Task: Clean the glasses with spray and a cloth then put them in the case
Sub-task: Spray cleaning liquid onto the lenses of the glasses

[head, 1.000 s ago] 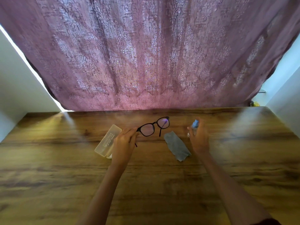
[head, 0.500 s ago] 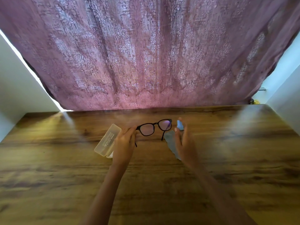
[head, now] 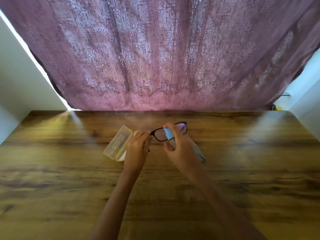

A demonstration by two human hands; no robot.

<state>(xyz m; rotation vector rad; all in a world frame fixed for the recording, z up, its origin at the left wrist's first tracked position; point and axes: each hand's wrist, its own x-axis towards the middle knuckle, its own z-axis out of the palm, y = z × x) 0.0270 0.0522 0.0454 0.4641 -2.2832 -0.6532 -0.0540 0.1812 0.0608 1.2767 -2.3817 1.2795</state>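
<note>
Head view: spray bottle (head: 168, 135) now up at the glasses (head: 160, 135), ready to spray.
R hand (head: 180, 151) came over from the cloth (head: 199, 151), fingers gripping bottle; L hand (head: 136, 148) pinches frame above surface (head: 69, 170), by the case (head: 117, 142).

Our right hand (head: 180, 149) has carried the spray bottle (head: 168, 135) leftward, from beside the cloth (head: 199, 151) to directly before the glasses (head: 181, 129).

Daylight glows pink through the maroon curtain (head: 155, 58) and leaks in as a bright strip at its left edge, laying 2 pale streaks on the glossy tabletop (head: 52, 170); wide-angle distortion bends the borders, and the right hand (head: 180, 149) looks softly blurred.
</note>
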